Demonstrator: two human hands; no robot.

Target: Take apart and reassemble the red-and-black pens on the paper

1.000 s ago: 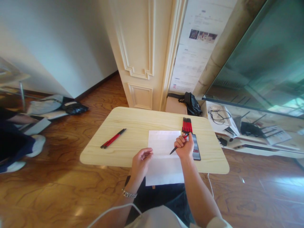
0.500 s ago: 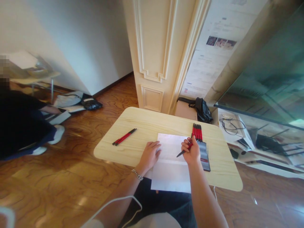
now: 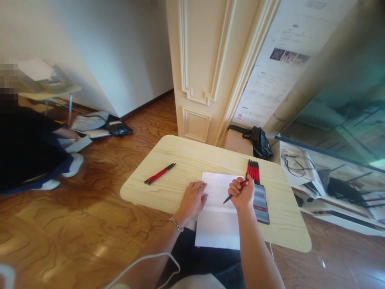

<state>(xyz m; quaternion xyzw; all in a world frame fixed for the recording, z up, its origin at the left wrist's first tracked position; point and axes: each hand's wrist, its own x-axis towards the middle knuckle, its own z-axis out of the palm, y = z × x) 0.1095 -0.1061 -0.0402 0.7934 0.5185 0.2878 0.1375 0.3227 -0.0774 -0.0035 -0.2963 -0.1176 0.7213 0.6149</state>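
Note:
A white sheet of paper (image 3: 218,224) lies on the light wooden table, its near end hanging over the edge. My left hand (image 3: 193,199) rests with fingers outstretched on the sheet's left side. In my right hand (image 3: 242,194), above the paper's right side, a red and black pen (image 3: 234,193) is gripped, its black tip slanting down to the left. Whether the tip touches the paper I cannot tell. Close behind my right hand, several red and black pens (image 3: 254,171) lie in a row. A dark flat case (image 3: 261,204) sits beside my right wrist, partly covered by it.
Two more red and black pens (image 3: 159,174) lie on the left part of the table (image 3: 180,152). A black bag (image 3: 261,143) rests behind the table, near a shelf with cables (image 3: 297,164). At far left sits another person (image 3: 33,148). A white cable crosses my left forearm.
The camera view has shifted slightly, moving the scene a little. My right fingers have changed their hold on the pen, with the thumb now along its upper end. My left hand stays on the paper.

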